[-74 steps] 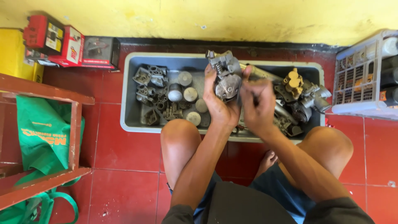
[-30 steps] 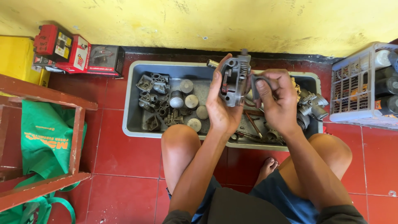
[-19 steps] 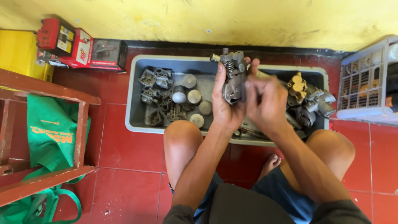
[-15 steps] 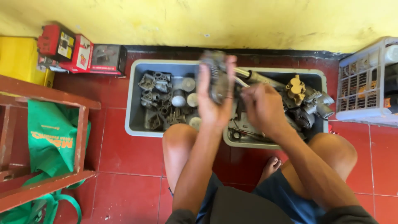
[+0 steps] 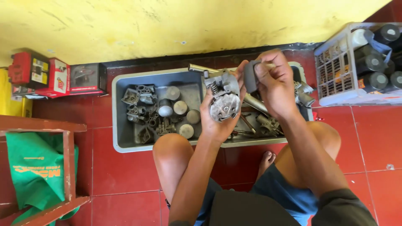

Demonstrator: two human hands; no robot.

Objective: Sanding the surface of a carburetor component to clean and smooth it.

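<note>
— Where is the grey cast-metal carburettor body (image 5: 224, 98) held?
— It is gripped in the left hand (image 5: 217, 121), above the grey rectangular plastic tray (image 5: 121, 125)'s middle.
— And the right hand (image 5: 274, 86)?
— It is closed round a dark handle (image 5: 250, 76), just beside. Open red tiled floor (image 5: 121, 171) is left nearside.

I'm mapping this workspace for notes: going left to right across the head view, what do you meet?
Green bag → red boxes → grey tray → left hand holding metal part → right hand → white crate.

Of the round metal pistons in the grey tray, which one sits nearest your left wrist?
The round metal piston at the bottom of the cluster in the grey tray, closest to the left hand; the others lie farther up.
</note>
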